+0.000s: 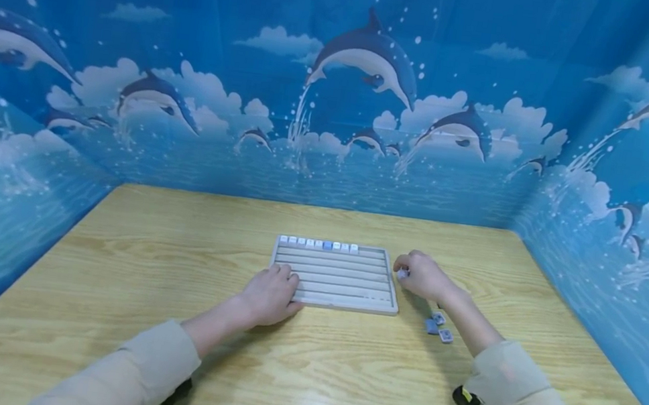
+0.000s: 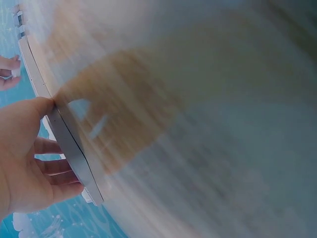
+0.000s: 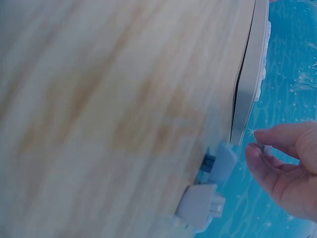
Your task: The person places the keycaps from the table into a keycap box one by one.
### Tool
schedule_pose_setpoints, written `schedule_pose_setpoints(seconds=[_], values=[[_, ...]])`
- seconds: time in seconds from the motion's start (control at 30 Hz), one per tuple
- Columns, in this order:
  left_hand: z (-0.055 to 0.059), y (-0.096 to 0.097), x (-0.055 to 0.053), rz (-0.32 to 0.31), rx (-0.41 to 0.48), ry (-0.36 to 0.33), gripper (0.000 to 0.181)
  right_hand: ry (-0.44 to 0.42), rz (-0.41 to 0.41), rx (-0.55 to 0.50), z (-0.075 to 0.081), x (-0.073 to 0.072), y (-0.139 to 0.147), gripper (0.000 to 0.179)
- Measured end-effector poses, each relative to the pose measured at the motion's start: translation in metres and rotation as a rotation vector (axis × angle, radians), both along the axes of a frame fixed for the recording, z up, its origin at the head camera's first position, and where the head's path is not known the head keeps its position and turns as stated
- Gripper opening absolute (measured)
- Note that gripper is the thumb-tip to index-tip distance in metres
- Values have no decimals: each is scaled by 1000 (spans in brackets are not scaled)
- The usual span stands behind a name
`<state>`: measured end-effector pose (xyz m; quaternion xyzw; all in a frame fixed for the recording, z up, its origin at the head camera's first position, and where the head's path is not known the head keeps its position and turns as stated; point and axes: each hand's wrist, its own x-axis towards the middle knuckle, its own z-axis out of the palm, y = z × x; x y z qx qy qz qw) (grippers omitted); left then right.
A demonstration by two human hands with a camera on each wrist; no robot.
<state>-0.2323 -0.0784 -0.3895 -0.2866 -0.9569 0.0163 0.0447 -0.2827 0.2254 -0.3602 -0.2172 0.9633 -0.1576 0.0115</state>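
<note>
A pale shallow keycap tray [image 1: 346,273] with several ridged rows lies on the table. Along its far row stand several white keycaps [image 1: 301,242] and one blue keycap [image 1: 328,245]. My left hand [image 1: 272,296] grips the tray's near left corner, thumb at the front edge [image 2: 64,131] and fingers over the left side. Just off the tray's right edge, my right hand [image 1: 427,277] pinches a small whitish keycap [image 1: 403,274] between thumb and fingertips. In the right wrist view that hand [image 3: 287,163] mostly hides the keycap.
Right of the tray, beneath my right forearm, lie a few loose keycaps, a blue one [image 1: 431,326] and a white one [image 1: 446,336] among them. A dolphin-printed curtain [image 1: 328,176] borders the wooden table [image 1: 175,231] at the back and sides.
</note>
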Motion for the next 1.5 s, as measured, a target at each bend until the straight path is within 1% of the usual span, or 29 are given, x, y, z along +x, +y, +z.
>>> schedule_pose_setpoints(seconds=[0.07,0.17,0.33,0.6,0.73,0.9,1.07,1.17,1.27,1.5], values=[[0,0,0,-2,-3,1,43,8,4,-18,0,0,-1,21],[0,1,0,-6,-4,3,43,3,-11,-46,-1,0,-2,21],[-1,1,-1,-12,-8,5,43,-7,-24,-89,2,0,-4,23],[-2,0,-2,-4,-17,16,43,76,26,-108,9,-6,-15,24],[-1,1,-1,-4,-10,10,44,81,20,-130,9,-10,-19,26],[-1,1,-1,-6,-4,14,44,54,-7,-166,11,-13,-22,26],[-2,1,-1,1,-8,10,44,51,-31,-134,12,-17,-24,21],[-1,1,-1,4,-12,-5,45,25,-65,-105,13,-20,-25,20],[-1,1,-1,9,-16,-11,45,5,-80,-69,13,-25,-26,20],[-1,2,-2,7,-11,-13,44,-35,-15,5,15,-35,-30,14]])
